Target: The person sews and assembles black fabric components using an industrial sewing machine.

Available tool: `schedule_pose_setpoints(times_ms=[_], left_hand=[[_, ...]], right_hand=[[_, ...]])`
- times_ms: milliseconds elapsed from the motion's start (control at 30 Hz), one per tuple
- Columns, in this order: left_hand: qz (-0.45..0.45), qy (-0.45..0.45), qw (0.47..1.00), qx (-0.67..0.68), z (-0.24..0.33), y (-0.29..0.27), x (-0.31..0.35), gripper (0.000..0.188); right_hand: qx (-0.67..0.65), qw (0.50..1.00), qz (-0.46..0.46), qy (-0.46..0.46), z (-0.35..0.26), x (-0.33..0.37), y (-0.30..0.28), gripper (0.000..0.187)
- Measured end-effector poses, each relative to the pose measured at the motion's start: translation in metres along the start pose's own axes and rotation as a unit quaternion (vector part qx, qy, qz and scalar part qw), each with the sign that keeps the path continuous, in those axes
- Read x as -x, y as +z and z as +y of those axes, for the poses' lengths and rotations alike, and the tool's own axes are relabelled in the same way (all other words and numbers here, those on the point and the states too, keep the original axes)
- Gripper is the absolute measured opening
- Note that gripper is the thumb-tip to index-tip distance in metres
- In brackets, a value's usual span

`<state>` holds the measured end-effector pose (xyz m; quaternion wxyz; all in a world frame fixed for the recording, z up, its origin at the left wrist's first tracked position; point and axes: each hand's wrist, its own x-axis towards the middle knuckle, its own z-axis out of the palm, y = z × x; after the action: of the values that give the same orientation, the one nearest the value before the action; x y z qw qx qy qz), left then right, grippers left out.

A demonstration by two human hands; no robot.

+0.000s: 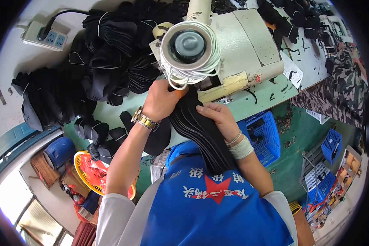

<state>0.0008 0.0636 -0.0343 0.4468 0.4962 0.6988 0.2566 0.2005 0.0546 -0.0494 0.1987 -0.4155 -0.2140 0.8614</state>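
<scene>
A thick stack of black, sole-shaped flat pieces point(203, 137) slants across the middle, its lower end against my blue apron point(164, 217). My left hand point(162, 99), with a gold and silver watch at its wrist, is closed around the upper end; something orange shows at its fingers. My right hand point(220, 118) grips the stack's right side, thumb on top. White bands point(241, 147) circle my right wrist. Just above my left hand, many white bands point(214, 61) hang around a round machine part with a dark knob point(189, 44). The left fingertips are partly hidden beneath these bands.
A cream machine point(244, 39) fills the table's far middle. Bundles of black pieces point(110, 53) are heaped at left, below a power strip point(45, 37). Blue crates point(266, 135) stand right of the table; a yellow basket point(84, 176) with red bags is at lower left.
</scene>
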Motion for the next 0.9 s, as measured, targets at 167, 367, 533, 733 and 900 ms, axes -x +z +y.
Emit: schedule_pose_setpoints(times_ms=[167, 367, 533, 733, 900], left_hand=[[-0.04, 0.006, 0.996, 0.075, 0.002, 0.001, -0.002, 0.035], [-0.156, -0.154, 0.937, 0.272, -0.015, -0.012, 0.003, 0.031], [-0.085, -0.1, 0.979, 0.159, -0.025, -0.002, -0.004, 0.024], [-0.067, -0.035, 0.987, 0.145, -0.019, -0.001, -0.003, 0.026], [-0.063, -0.051, 0.974, 0.211, -0.032, -0.003, 0.003, 0.025]], right_hand=[[-0.057, 0.996, 0.068, -0.001, 0.0, 0.004, 0.005, 0.016], [-0.035, 0.997, 0.066, -0.001, 0.006, 0.006, 0.0, 0.016], [-0.088, 0.993, 0.073, 0.004, 0.007, 0.006, 0.006, 0.018], [-0.112, 0.991, 0.069, -0.01, 0.007, 0.007, 0.006, 0.022], [-0.07, 0.996, 0.057, -0.01, 0.014, 0.006, 0.008, 0.026]])
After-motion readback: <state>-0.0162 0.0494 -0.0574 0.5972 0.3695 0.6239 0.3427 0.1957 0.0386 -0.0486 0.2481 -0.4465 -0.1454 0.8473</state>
